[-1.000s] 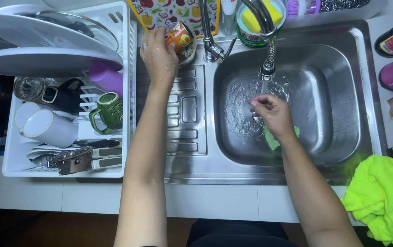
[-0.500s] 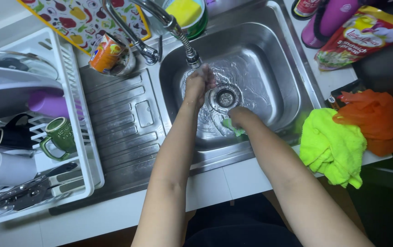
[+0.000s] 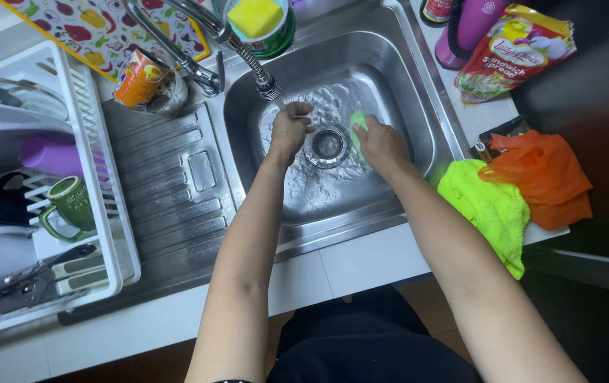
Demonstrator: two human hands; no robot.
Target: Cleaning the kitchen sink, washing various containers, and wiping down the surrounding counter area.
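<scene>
Over the stainless steel sink basin [image 3: 418, 135], both my hands work under water running from the flexible chrome tap [image 3: 248, 57]. My left hand [image 3: 290, 131] is curled narrow around something small and thin, perhaps a piece of cutlery; too little of it shows to say. My right hand [image 3: 381, 142] grips a green scouring sponge [image 3: 358, 128], just right of the round metal drain [image 3: 328, 144]. Judging from the wet, slick grip, the small item could slip and drop toward the drain, or spray could splash onto the white surface [image 3: 361, 262] near me. Right of the basin lie a crumpled yellow-green cloth [image 3: 489, 206] and an orange plastic bag [image 3: 545, 174]; to the left, a white plastic dish rack [image 3: 99, 213] with a green ceramic mug [image 3: 70, 206], its far end cut off. Foam and glare blur the basin floor.
</scene>
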